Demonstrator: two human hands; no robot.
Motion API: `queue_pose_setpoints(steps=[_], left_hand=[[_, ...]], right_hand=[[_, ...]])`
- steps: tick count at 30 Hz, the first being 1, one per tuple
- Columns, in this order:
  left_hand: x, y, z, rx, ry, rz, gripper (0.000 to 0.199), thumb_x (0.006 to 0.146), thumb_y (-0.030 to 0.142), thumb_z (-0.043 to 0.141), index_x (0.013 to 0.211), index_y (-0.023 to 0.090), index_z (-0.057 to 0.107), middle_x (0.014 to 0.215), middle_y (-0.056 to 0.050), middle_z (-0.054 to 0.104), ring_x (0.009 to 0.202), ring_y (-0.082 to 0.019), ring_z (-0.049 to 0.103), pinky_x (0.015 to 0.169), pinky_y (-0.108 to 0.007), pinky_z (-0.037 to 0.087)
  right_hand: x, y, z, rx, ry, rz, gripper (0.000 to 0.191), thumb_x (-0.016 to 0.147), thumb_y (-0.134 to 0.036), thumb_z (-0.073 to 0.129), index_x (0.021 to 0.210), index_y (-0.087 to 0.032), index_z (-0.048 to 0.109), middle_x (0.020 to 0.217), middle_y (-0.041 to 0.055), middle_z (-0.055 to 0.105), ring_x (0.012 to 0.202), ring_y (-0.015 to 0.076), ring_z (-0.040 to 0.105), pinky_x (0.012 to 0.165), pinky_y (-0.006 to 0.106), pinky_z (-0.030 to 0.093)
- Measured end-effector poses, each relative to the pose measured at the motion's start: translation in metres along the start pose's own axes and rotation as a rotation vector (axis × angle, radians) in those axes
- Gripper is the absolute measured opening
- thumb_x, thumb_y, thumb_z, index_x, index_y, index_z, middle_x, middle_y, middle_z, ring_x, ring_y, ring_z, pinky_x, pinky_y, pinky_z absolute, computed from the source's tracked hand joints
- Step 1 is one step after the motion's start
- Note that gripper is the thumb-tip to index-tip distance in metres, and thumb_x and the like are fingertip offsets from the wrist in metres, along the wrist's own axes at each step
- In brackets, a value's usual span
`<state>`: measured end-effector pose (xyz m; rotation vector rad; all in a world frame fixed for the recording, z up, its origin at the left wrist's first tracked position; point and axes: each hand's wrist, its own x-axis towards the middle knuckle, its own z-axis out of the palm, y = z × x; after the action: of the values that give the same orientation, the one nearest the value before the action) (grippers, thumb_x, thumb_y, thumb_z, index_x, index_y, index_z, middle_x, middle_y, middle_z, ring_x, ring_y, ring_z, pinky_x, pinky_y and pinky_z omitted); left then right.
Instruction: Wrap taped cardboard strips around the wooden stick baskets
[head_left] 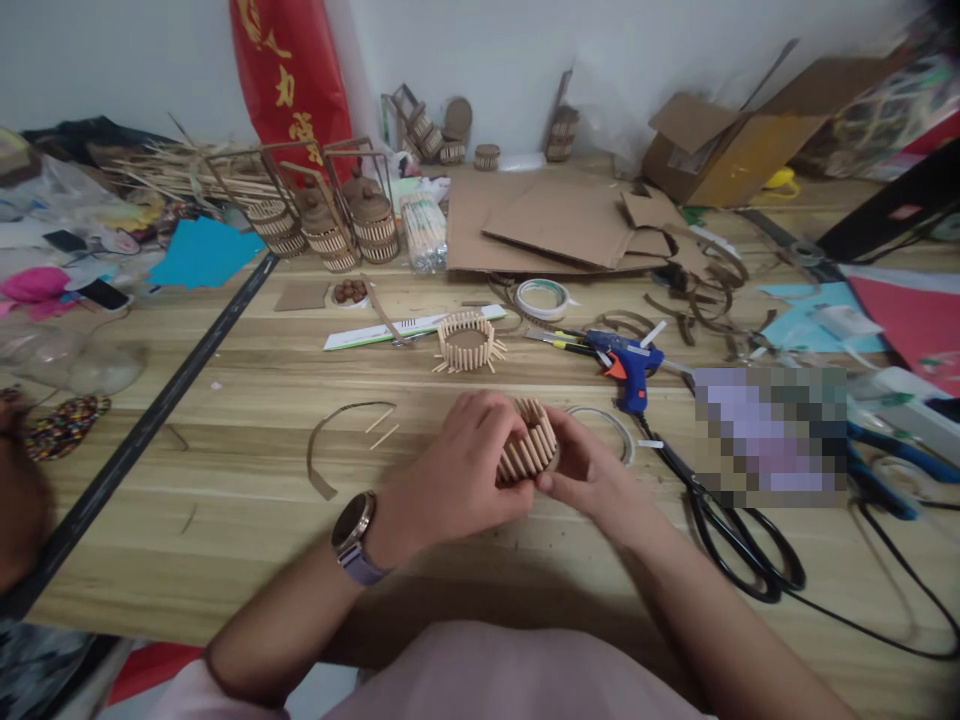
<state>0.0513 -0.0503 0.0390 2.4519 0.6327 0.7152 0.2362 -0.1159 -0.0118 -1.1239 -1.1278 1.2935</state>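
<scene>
Between my two hands is a small round basket of upright wooden sticks (529, 450), tilted a little off the tabletop. My left hand (480, 450) grips its left side, fingers curled over the rim and thumb low at the front. On the other side, my right hand (589, 465) holds the basket near its base. A second stick ring (466, 345) stands just behind, with loose sticks at its foot. Left of my hands lie a curved brown strip (313, 460) and two short sticks (385, 436). A roll of pale tape (619, 432) lies partly behind my right hand.
To the right lie a blue glue gun (630, 365), black scissors (739, 540) and a cable. Flat cardboard (555, 225) and several finished baskets (326, 235) stand at the back. A bowl of brown beads (350, 292) sits behind left. Another person's arm (22, 500) shows at far left.
</scene>
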Motion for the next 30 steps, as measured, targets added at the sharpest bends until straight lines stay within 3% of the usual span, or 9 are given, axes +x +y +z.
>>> queue_pose_setpoints(steps=[3,6,8,11,13,17,23,28,30], left_hand=[[-0.003,0.001,0.005,-0.018,0.153,-0.095,0.052,0.074,0.027,0.075,0.116,0.021,0.044,0.126,-0.013,0.048,0.124,-0.030,0.045,0.106,-0.050,0.039],[-0.008,0.002,0.015,-0.151,0.333,-0.322,0.082,0.073,0.044,0.080,0.136,0.023,0.031,0.145,-0.017,0.034,0.138,-0.035,0.033,0.113,-0.056,0.030],[-0.012,0.004,0.023,-0.384,0.330,-0.495,0.096,0.074,0.050,0.079,0.144,0.024,0.018,0.149,-0.018,0.032,0.138,-0.035,0.037,0.112,-0.055,0.033],[-0.017,0.006,0.036,-0.784,0.229,-0.678,0.098,0.080,0.051,0.073,0.147,0.024,0.007,0.144,-0.018,0.044,0.131,-0.030,0.049,0.109,-0.049,0.038],[-0.019,0.007,0.044,-0.963,0.240,-0.734,0.101,0.079,0.049,0.076,0.147,0.023,0.007,0.143,-0.017,0.048,0.131,-0.029,0.049,0.111,-0.047,0.037],[-0.020,0.009,0.051,-1.161,0.305,-0.717,0.122,0.064,0.036,0.089,0.148,0.027,0.002,0.145,-0.017,0.046,0.130,-0.030,0.052,0.109,-0.048,0.040],[-0.019,0.011,0.048,-1.233,0.327,-0.740,0.116,0.063,0.027,0.087,0.148,0.029,0.009,0.140,-0.012,0.052,0.127,-0.027,0.054,0.107,-0.044,0.043],[-0.020,0.006,0.050,-1.289,0.359,-0.723,0.078,0.073,0.034,0.079,0.137,0.025,0.034,0.133,-0.009,0.057,0.125,-0.025,0.054,0.106,-0.039,0.043],[-0.020,0.005,0.051,-1.298,0.384,-0.731,0.072,0.073,0.034,0.079,0.131,0.023,0.039,0.130,-0.009,0.058,0.125,-0.025,0.054,0.106,-0.038,0.043]], right_hand=[[-0.001,0.000,0.005,0.154,0.054,0.030,0.065,0.066,-0.049,0.084,0.123,-0.031,0.059,0.132,0.0060,0.062,0.125,0.0287,0.055,0.108,0.047,0.042],[-0.002,0.003,0.011,0.228,0.148,0.031,0.066,0.066,-0.054,0.083,0.123,-0.031,0.060,0.131,0.0065,0.063,0.126,0.0299,0.054,0.108,0.048,0.041],[-0.002,0.007,0.015,0.238,0.173,0.032,0.065,0.067,-0.056,0.081,0.122,-0.031,0.060,0.131,0.0070,0.064,0.125,0.0304,0.055,0.108,0.049,0.042],[-0.003,0.014,0.020,0.204,0.178,0.035,0.063,0.070,-0.059,0.077,0.123,-0.030,0.058,0.129,0.0078,0.065,0.122,0.0308,0.058,0.106,0.051,0.044],[-0.004,0.018,0.023,0.139,0.192,0.040,0.062,0.074,-0.061,0.072,0.126,-0.030,0.055,0.129,0.0088,0.065,0.121,0.0308,0.059,0.105,0.051,0.046],[-0.007,0.018,0.024,0.044,0.223,0.015,0.060,0.078,-0.062,0.067,0.127,-0.030,0.051,0.132,0.0097,0.062,0.119,0.0297,0.060,0.101,0.048,0.050],[-0.010,0.009,0.023,-0.023,0.242,-0.049,0.051,0.083,-0.055,0.066,0.126,-0.031,0.052,0.129,0.0069,0.064,0.116,0.0257,0.061,0.099,0.043,0.051],[-0.010,0.008,0.018,-0.191,0.215,-0.097,0.048,0.088,-0.052,0.061,0.129,-0.030,0.050,0.125,0.0079,0.065,0.109,0.0257,0.064,0.090,0.042,0.054],[-0.010,0.006,0.015,-0.350,0.256,-0.180,0.047,0.091,-0.051,0.057,0.131,-0.029,0.049,0.127,0.0098,0.063,0.113,0.0271,0.062,0.091,0.044,0.053]])
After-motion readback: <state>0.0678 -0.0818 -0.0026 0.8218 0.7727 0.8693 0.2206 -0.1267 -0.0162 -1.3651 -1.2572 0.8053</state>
